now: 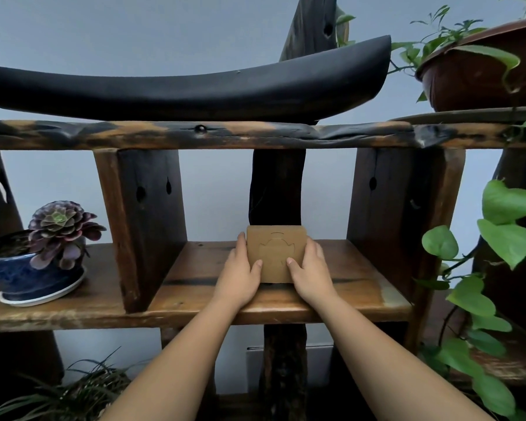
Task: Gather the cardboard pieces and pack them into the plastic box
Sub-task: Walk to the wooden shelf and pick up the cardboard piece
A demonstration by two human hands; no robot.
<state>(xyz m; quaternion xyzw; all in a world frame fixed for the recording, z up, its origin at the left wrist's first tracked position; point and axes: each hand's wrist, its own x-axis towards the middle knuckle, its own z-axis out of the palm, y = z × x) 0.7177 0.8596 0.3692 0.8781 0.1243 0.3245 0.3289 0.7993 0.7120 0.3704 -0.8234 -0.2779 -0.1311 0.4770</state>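
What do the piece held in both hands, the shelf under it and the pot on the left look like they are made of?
Piece: matte brown cardboard, apparently a stack, with a shape die-cut in its face.
Shelf: solid wood, glossy, with dark scorched-looking patches and knots.
Pot: probably glazed ceramic, shiny deep blue, on a white-rimmed saucer.

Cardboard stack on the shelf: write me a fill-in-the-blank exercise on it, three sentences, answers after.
1. The cardboard stack is held by ____ hands, the left hand and the right hand on opposite sides.
2. The stack rests on a ____ shelf.
3. The purple succulent in the blue pot stands to the ____ of the stack.

Missing words: both; wooden; left
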